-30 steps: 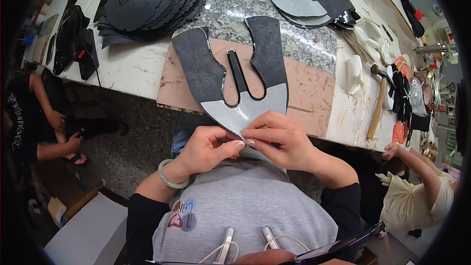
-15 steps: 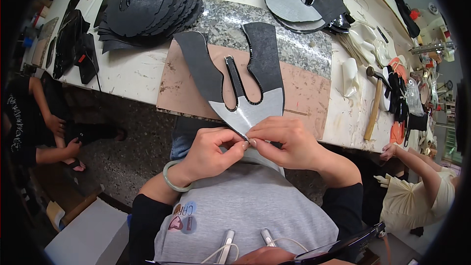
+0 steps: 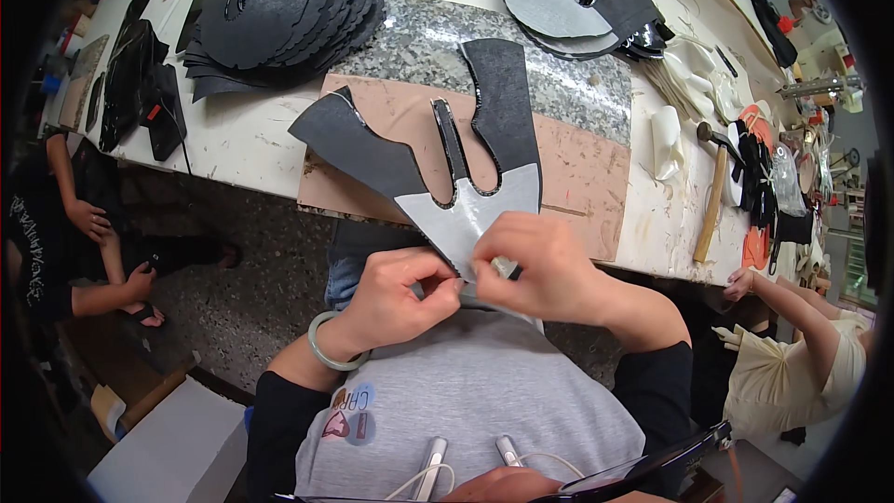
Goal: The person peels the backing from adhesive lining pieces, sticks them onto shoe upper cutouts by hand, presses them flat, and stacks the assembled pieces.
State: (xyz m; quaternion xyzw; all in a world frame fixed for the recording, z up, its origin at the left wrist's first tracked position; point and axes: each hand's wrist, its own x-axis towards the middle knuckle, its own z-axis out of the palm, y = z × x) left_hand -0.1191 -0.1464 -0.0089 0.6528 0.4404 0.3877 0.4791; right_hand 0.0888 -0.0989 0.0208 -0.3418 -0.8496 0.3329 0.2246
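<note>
A flat shoe upper [image 3: 461, 216], black with a grey pointed end and a narrow tongue strip between two curved wings, lies partly on a pinkish-brown board [image 3: 587, 172] and reaches over the table's front edge toward me. My left hand [image 3: 402, 296] pinches the left edge of its grey end between thumb and fingers. Just to the right, my right hand [image 3: 540, 265] is closed with curled fingers at the same grey end. The tip between both hands is mostly covered by my fingers.
Behind the board lies a speckled stone slab [image 3: 414, 51]. Stacked black pieces [image 3: 289, 33] stand back left, grey-and-black ones [image 3: 559, 14] back right. A wooden-handled hammer [image 3: 714, 200] lies right, beside a white roll [image 3: 666, 144]. People sit left [image 3: 88, 224] and right [image 3: 792, 354].
The upper's left wing has swung outward to the left, spreading the wings apart. My right fingers have curled in and shifted slightly; my left hand stays almost in place.
</note>
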